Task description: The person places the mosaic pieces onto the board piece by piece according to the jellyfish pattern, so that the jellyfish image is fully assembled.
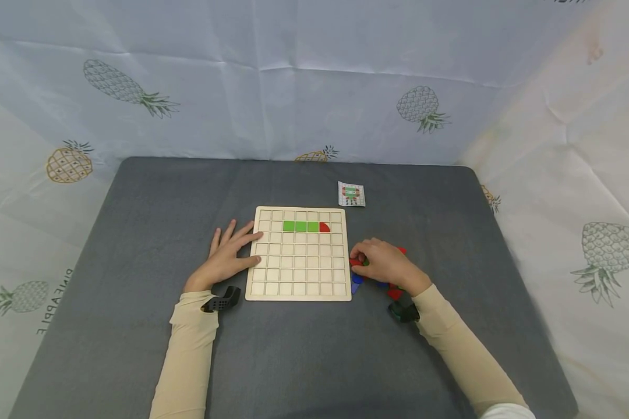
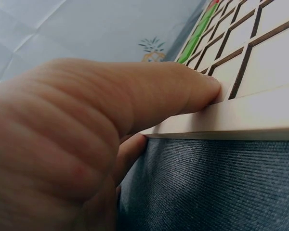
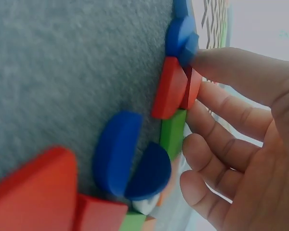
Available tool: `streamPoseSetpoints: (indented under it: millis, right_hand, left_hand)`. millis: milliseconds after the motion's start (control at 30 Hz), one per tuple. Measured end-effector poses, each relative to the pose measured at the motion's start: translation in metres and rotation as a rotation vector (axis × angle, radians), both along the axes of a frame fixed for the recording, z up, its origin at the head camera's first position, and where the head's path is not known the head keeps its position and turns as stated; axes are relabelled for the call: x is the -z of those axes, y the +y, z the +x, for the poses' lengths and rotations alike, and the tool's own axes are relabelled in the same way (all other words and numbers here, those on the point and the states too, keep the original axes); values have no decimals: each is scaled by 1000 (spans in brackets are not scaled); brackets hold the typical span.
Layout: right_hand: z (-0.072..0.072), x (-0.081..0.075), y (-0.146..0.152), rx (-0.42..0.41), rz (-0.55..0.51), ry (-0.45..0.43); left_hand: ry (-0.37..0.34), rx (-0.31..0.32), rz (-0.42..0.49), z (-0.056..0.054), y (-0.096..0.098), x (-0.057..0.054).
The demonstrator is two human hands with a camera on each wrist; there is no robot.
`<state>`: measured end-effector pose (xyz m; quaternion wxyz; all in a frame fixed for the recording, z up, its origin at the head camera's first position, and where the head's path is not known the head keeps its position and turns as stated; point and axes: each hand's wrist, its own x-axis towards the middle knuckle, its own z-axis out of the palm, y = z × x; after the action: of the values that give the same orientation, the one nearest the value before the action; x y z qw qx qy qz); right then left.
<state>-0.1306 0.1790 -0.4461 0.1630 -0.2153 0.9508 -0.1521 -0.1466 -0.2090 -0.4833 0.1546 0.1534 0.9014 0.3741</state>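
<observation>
A wooden grid board [image 1: 300, 274] lies flat on the table. In its second row from the top are several green squares [image 1: 301, 226] with a red piece, rounded at one corner, [image 1: 324, 227] at their right end. My left hand [image 1: 221, 263] rests at the board's left edge, thumb and index finger on the rim, fingers spread. Right of the board, my right hand [image 1: 388, 263] pinches a red block [image 3: 193, 89] with thumb and index finger. Close around it in the right wrist view are another red block [image 3: 170, 89], a green block [image 3: 173, 132] and blue pieces [image 3: 179, 36].
More loose pieces lie under and beside my right hand, including a blue half-round [image 3: 116, 151] and a large red piece [image 3: 36, 190]. A small pattern card [image 1: 352, 194] lies beyond the board's upper right corner. Pineapple-print cloth [image 1: 272, 110] hangs behind the grey table [image 1: 152, 203].
</observation>
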Motion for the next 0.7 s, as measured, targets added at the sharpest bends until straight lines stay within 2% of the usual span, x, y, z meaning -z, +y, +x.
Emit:
streamPoseSetpoints:
  millis: [233,433,533,700]
  right_hand:
    - [-6,-11,2,20,-11,10]
    - [-13,-17,2,58,-103,-13]
    - [-17,-19,0,46,-152,-22]
    - [-24,-25,-8,-24,-193,5]
  left_hand:
    - [8,3,14,0,0,0]
    - [11,1,15,0,1,0]
    - [12,-1,15,0,1,0]
    - [5,-1,13,0,0,0]
